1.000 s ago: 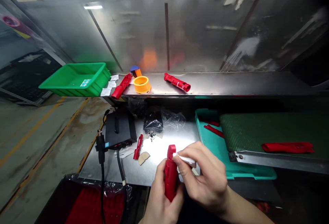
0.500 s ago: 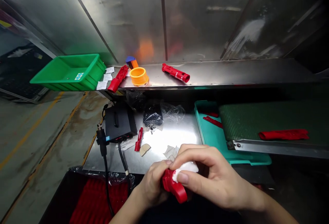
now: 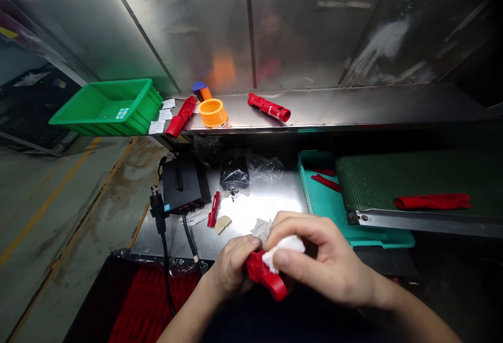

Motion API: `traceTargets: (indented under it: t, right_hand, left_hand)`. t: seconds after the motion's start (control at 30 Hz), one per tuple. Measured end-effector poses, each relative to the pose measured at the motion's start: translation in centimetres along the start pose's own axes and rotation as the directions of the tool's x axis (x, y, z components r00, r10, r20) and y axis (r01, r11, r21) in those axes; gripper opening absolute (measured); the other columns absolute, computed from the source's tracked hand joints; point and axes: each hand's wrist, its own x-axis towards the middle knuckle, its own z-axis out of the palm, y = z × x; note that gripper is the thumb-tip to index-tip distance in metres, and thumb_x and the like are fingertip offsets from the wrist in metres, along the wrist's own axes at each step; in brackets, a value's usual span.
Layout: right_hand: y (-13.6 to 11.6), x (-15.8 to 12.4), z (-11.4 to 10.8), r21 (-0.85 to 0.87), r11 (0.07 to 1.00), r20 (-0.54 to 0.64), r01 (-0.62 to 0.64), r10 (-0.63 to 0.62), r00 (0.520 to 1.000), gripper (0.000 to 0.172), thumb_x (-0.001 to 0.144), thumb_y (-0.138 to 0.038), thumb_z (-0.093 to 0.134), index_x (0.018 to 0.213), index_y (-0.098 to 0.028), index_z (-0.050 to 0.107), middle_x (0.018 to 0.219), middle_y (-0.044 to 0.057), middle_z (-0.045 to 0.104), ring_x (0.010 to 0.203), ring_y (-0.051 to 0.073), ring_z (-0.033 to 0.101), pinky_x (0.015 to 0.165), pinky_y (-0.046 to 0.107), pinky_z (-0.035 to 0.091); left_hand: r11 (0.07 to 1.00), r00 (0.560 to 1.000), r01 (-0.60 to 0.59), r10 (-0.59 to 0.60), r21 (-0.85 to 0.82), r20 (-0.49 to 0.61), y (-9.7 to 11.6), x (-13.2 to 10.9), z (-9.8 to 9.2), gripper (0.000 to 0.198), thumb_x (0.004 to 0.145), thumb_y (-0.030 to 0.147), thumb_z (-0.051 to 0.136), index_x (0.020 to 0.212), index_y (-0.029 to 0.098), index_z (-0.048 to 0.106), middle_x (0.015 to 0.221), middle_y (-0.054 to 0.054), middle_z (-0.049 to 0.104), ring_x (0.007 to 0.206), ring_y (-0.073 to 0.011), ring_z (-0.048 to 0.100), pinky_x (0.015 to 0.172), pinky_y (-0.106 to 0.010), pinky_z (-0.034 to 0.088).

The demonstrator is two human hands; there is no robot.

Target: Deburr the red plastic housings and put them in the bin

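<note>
My left hand point(image 3: 234, 265) is closed around a red plastic part point(image 3: 268, 278), held low in front of me with its curved end pointing down toward the right. In my right hand point(image 3: 328, 261) a white cloth point(image 3: 288, 251) is pinched between thumb and fingers and pressed against the red part's upper side. The far end of the part is hidden behind my fingers. Just beyond my hands, a crumpled pale cloth or paper point(image 3: 261, 229) lies on the metal table point(image 3: 275, 196).
A black box with cables point(image 3: 186, 183) and a small red tube point(image 3: 214, 209) lie left. Red parts point(image 3: 269, 107) and an orange ring point(image 3: 212, 113) rest on the shelf beside a green bin point(image 3: 102, 107). Right are a teal tray point(image 3: 320, 201) and a green conveyor point(image 3: 404, 175) carrying a red part.
Both hands and the red part sit slightly higher in view, and the white cloth has shifted slightly on the part. The whole view has tilted a little.
</note>
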Motion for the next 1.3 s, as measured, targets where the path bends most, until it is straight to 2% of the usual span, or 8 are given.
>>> traceTargets:
  t: [0.27,0.43,0.53,0.63,0.8,0.93,1.07,1.3]
  right_hand:
    - [-0.1,0.6,-0.2,-0.266,0.963,0.065,0.046,-0.03,0.997,0.014,0.096,-0.021,0.064,0.087,-0.017,0.074,0.082,0.002,0.07,0.072,0.015,0.063,0.067,0.026,0.047]
    - [7.4,1.6,-2.4,-0.396,0.837,-0.307,-0.376,0.265,0.914,0.033,0.107,-0.043,0.048,0.109,-0.017,0.066,0.065,-0.003,0.063,0.054,0.017,0.064,0.055,0.027,0.054]
    - [14.5,1.3,-5.1,-0.506,0.702,-0.451,-0.501,0.279,0.848,0.018,0.107,-0.029,0.056,0.108,-0.014,0.068,0.103,0.008,0.073,0.088,0.021,0.072,0.082,0.035,0.061]
    - [20.7,-0.1,-7.4,-0.583,0.508,-0.532,-0.634,0.352,0.77,0.016,0.103,-0.028,0.07,0.112,-0.015,0.069,0.119,0.009,0.07,0.112,0.026,0.068,0.1,0.048,0.057]
    - [26.5,-2.9,-8.5,-0.633,0.218,-0.632,-0.743,0.409,0.658,0.039,0.104,-0.032,0.07,0.139,-0.018,0.06,0.145,0.013,0.058,0.124,0.031,0.063,0.104,0.054,0.056]
    - [28.4,-5.0,-7.4,-0.679,0.127,-0.589,-0.723,0.493,0.64,0.032,0.104,-0.033,0.07,0.132,-0.017,0.064,0.137,0.012,0.062,0.122,0.03,0.063,0.105,0.053,0.055]
    - [28.9,-6.1,-6.6,-0.666,0.134,-0.536,-0.734,0.598,0.596,0.025,0.103,-0.034,0.072,0.119,-0.016,0.068,0.12,0.008,0.069,0.107,0.026,0.069,0.095,0.047,0.059]
    - [24.1,-5.4,-7.9,-0.501,0.524,-0.474,-0.689,0.5,0.725,0.032,0.101,-0.041,0.065,0.123,-0.016,0.064,0.087,0.001,0.065,0.072,0.019,0.062,0.077,0.038,0.056]
  left_hand:
    - [0.987,0.99,0.14,-0.139,-0.084,0.017,-0.2,-1.5,-0.8,0.063,0.087,0.023,0.078,0.147,0.027,0.058,0.108,-0.01,0.081,0.085,-0.027,0.078,0.074,-0.036,0.064]
    - [0.886,0.895,0.424,-0.441,-0.185,-0.061,1.0,-1.6,0.3,0.061,0.089,0.011,0.074,0.142,0.032,0.055,0.09,-0.002,0.075,0.062,-0.0182,0.071,0.06,-0.029,0.06]
    - [0.607,0.657,0.642,-0.751,-0.469,-0.072,1.8,-1.5,1.4,0.054,0.097,0.019,0.069,0.142,0.032,0.045,0.091,0.003,0.068,0.049,-0.0113,0.062,0.051,-0.026,0.057]
    - [0.15,0.347,0.614,-0.933,-0.775,0.095,2.0,-0.9,1.5,0.046,0.097,0.043,0.07,0.133,0.024,0.049,0.091,-0.001,0.07,0.057,-0.0159,0.065,0.051,-0.031,0.06]
    - [-0.132,0.162,0.518,-0.955,-0.845,0.248,1.4,0.4,0.3,0.046,0.097,0.054,0.067,0.124,0.017,0.059,0.081,0.001,0.068,0.048,-0.0118,0.056,0.04,-0.026,0.053]
    - [-0.189,0.108,0.467,-0.958,-0.864,0.267,1.2,1.2,0.0,0.057,0.09,0.055,0.076,0.127,0.014,0.063,0.076,0.004,0.063,0.046,-0.0106,0.053,0.037,-0.025,0.052]
    - [-0.221,0.138,0.437,-0.941,-0.872,0.308,1.5,2.2,-0.1,0.051,0.089,0.056,0.078,0.115,0.013,0.068,0.073,0.002,0.064,0.048,-0.0106,0.053,0.043,-0.026,0.055]
    - [-0.283,0.17,0.481,-0.898,-0.83,0.405,2.4,3.7,-0.5,0.05,0.093,0.063,0.069,0.088,0.013,0.068,0.072,-0.002,0.064,0.051,-0.012,0.057,0.043,-0.023,0.054]
